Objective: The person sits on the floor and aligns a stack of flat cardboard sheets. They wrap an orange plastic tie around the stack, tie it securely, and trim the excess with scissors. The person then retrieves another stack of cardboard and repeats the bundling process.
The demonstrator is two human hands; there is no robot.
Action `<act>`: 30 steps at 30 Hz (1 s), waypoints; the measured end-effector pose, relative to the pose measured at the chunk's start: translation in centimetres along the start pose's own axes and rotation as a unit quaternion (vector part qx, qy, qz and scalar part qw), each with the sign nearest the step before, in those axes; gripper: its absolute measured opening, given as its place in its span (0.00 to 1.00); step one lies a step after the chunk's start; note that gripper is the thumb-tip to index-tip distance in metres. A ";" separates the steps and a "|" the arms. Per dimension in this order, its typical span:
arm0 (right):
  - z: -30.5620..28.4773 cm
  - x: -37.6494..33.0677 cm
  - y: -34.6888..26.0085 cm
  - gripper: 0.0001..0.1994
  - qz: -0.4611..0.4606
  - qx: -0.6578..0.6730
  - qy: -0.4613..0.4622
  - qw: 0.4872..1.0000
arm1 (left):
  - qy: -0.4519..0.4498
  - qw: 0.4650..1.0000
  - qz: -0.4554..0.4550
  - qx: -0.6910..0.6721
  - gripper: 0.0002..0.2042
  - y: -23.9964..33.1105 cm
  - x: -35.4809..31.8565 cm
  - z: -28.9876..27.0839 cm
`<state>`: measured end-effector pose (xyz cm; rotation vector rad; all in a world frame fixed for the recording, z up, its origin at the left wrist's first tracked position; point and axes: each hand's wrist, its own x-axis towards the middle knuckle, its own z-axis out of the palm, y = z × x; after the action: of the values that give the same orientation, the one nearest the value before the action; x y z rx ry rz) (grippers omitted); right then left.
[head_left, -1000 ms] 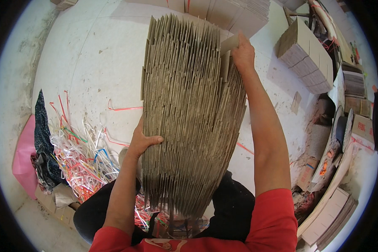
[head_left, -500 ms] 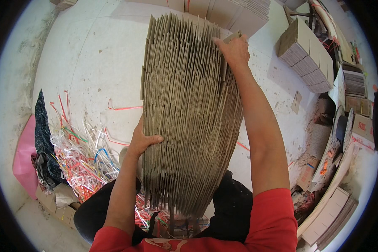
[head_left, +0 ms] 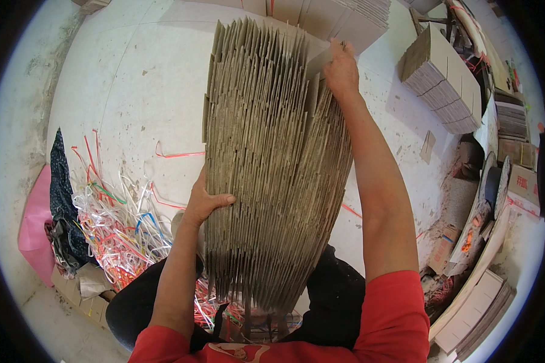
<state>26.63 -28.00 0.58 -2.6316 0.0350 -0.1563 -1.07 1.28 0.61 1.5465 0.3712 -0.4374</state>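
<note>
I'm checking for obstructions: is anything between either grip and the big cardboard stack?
Nothing visible. The left grip rests against the cardboard stack at its left side, thumb over the edges; the right grip appears to touch its far right corner. The strap tangle lies off to the left.

The cardboard stack is grey-brown, the sleeves red, the dark cloth speckled.

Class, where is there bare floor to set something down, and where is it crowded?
Bare: the pale floor left of the cardboard stack, above the tangled straps; also a narrower strip between the right forearm and the upper-right cardboard bundle, bar a small scrap.
Crowded: lower left, with straps, dark cloth and pink sheet; right rim, with boxes.
</note>
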 end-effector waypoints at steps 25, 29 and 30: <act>1.3 -0.5 -3.1 0.38 -0.237 -0.196 0.059 0.950 | 0.015 1.000 -0.008 -0.023 0.47 0.3 0.0 0.0; 1.5 -0.3 -3.0 0.34 -0.325 -0.194 0.050 0.924 | 0.010 1.000 -0.006 -0.025 0.48 0.3 0.0 0.0; 1.3 -0.4 -3.3 0.33 -0.338 -0.189 0.038 0.921 | 0.006 1.000 -0.007 -0.027 0.48 0.2 -0.1 -0.2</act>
<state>26.34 -24.49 1.03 -2.9026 -0.9089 -0.5285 -1.00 1.47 0.86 1.4945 0.4004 -0.4251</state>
